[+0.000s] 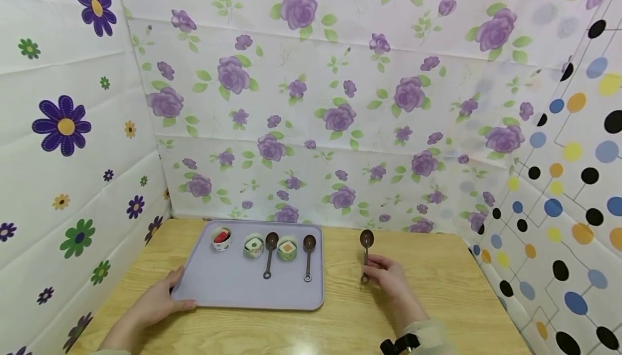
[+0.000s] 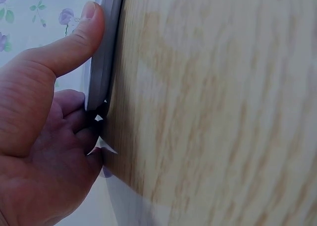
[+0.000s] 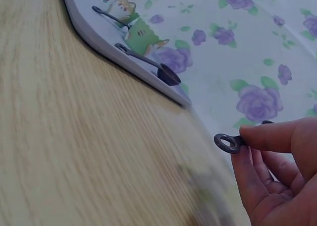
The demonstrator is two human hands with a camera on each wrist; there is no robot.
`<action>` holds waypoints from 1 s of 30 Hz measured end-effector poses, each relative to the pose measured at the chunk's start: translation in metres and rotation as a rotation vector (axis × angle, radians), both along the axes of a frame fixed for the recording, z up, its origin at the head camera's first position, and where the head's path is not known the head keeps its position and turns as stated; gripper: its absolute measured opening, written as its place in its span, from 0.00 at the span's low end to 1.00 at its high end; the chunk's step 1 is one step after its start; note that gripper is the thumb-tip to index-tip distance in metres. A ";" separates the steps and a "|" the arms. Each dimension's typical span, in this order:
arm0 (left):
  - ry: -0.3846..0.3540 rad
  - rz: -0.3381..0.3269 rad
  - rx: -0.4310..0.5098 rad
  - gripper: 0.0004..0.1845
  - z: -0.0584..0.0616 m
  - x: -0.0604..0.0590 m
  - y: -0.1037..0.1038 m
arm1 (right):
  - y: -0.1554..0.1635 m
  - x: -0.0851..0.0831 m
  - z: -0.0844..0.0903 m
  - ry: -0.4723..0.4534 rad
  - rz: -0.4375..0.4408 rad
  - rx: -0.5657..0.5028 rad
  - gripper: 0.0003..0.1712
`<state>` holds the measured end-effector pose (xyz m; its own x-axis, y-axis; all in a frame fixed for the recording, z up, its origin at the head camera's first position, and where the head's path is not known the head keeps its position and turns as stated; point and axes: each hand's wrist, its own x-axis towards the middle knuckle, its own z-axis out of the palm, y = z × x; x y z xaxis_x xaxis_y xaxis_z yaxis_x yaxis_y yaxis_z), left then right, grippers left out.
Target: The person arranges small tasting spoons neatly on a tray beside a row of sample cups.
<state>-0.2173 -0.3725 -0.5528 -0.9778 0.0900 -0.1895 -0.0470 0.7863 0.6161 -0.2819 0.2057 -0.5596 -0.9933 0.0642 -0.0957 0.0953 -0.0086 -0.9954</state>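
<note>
A lilac tray (image 1: 228,287) lies on the wooden table. On it stand a red-topped cup (image 1: 221,238), two small green cups (image 1: 254,247) (image 1: 287,249) and two dark spoons (image 1: 269,254) (image 1: 308,256). My left hand (image 1: 157,301) grips the tray's near left edge (image 2: 101,72), thumb on top and fingers underneath. Right of the tray, my right hand (image 1: 386,277) pinches the handle of a third dark spoon (image 1: 366,250). Its ringed handle end (image 3: 228,142) pokes out between thumb and finger in the right wrist view.
The wooden table (image 1: 437,290) is boxed in by flowered sheets at the back (image 1: 316,101) and left, and a dotted sheet (image 1: 568,198) on the right. Bare wood stretches to the right of the tray and along the front edge.
</note>
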 end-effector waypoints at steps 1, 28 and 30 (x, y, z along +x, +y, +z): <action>-0.003 0.005 0.002 0.71 -0.001 0.001 -0.001 | -0.003 0.000 -0.002 0.005 0.000 -0.002 0.26; 0.017 0.009 0.014 0.71 -0.005 -0.001 -0.002 | -0.183 0.021 -0.006 0.007 0.223 -0.157 0.24; 0.015 0.012 0.014 0.71 -0.004 -0.001 -0.001 | -0.194 0.022 -0.007 0.005 0.232 -0.161 0.24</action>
<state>-0.2179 -0.3738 -0.5567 -0.9815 0.0809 -0.1737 -0.0470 0.7773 0.6273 -0.2595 0.0114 -0.5663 -0.9801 -0.1807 -0.0815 0.1085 -0.1449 -0.9835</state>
